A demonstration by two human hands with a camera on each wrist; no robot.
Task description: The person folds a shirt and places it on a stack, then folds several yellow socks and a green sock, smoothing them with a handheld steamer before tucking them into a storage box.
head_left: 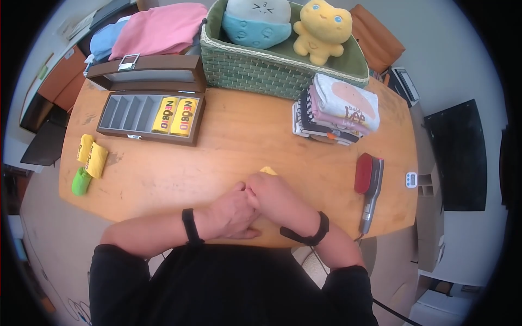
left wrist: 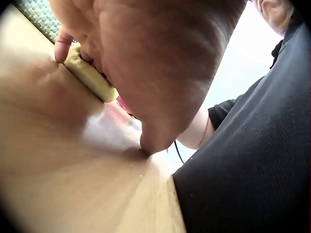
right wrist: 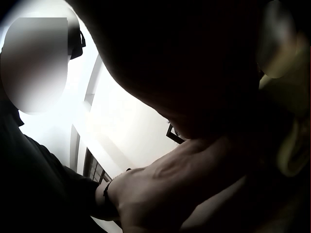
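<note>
In the head view, both hands meet near the table's front edge over a yellow roll (head_left: 268, 170), mostly hidden beneath them. My right hand (head_left: 277, 195) bends over the roll, its fingers largely out of sight. My left hand (head_left: 231, 213) lies against the right one, with its thumb stretched toward the table edge. The left wrist view shows the yellow roll (left wrist: 90, 77) low over the tabletop, held by curled fingers. Deep shadow darkens the right wrist view, where yellow material (right wrist: 291, 90) appears at the right edge.
At left, a brown lidded box (head_left: 152, 119) holds two yellow rolls; two more yellow rolls (head_left: 95, 160) and a green one (head_left: 81, 181) lie nearby. A green basket (head_left: 261, 73) with plush toys, folded clothes (head_left: 340, 111), a red-and-grey brush-shaped appliance (head_left: 370, 185) and a small timer (head_left: 411, 180) stand around.
</note>
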